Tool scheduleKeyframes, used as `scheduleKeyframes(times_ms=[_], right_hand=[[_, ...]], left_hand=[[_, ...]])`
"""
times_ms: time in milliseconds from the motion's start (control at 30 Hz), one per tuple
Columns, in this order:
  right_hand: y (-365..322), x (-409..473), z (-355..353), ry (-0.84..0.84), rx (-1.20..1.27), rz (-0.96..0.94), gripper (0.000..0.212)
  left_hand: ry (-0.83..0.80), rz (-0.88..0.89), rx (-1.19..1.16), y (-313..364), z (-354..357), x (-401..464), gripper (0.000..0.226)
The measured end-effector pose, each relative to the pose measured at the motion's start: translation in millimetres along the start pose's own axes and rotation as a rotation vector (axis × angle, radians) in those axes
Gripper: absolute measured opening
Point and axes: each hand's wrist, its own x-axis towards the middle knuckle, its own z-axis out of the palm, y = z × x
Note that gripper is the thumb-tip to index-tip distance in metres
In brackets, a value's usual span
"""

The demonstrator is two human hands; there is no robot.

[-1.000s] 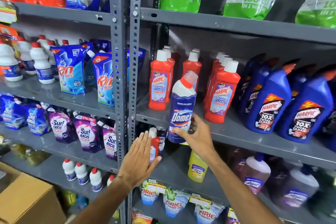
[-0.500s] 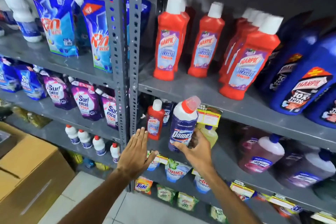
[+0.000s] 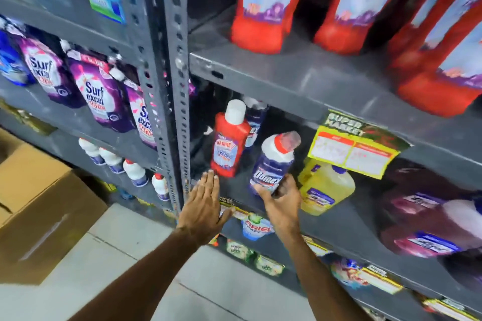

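Observation:
My right hand (image 3: pixel 283 202) grips a blue and white Domex bottle (image 3: pixel 273 161) with a red cap by its lower part, tilted, in the opening of a grey metal shelf (image 3: pixel 339 219). A small red Harpic bottle (image 3: pixel 229 142) stands just left of it on the same shelf, and a yellow bottle (image 3: pixel 326 186) stands to its right. My left hand (image 3: pixel 204 207) is spread flat with straight fingers in front of the shelf edge, below the red bottle, holding nothing.
Large red Harpic bottles (image 3: pixel 263 0) fill the shelf above. A yellow price tag (image 3: pixel 352 152) hangs from that shelf's edge. Purple Surf Excel pouches (image 3: pixel 97 94) sit left of the grey upright post (image 3: pixel 169 86). A cardboard box (image 3: pixel 39 206) stands on the floor at left.
My right hand has carried the Domex bottle down from the upper shelf into the lower shelf opening beside the small red bottle. The view dropped and moved closer. My left hand stayed spread open.

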Motion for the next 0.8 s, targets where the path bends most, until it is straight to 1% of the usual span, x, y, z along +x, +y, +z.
scheduleKeyframes(times_ms=[100,200,367,500,533,600,633,700,800], right_hand=[[17,26,4,0.014,0.014,-0.022,0.053],[23,46,8,0.049,0.041,-0.050,0.058],[26,68,12,0.025,-0.010,-0.113,0.063],[26,78,16,0.035,-0.051,-0.110,0.076],[26,81,17,0.036,-0.046,-0.104,0.072],[27,84,18,0.045,-0.020,-0.094,0.053],[27,84,18,0.048,-0.011,-0.089,0.049],[26,85,19,0.053,-0.012,-0.092,0.055],[26,85,18,0.037,-0.048,-0.115,0.072]], left_hand=[[0.009,-0.049,-0.006,-2,14,12,0.098],[0.042,-0.048,0.034,-3,23,19,0.098],[0.084,-0.108,0.053,6,26,23,0.100],[0.106,-0.163,0.049,14,28,25,0.098],[0.112,-0.164,0.051,14,28,25,0.098],[0.117,-0.163,0.058,14,28,25,0.098],[0.116,-0.162,0.060,14,28,24,0.098],[0.117,-0.161,0.063,13,28,24,0.098],[0.125,-0.161,0.066,13,28,24,0.099]])
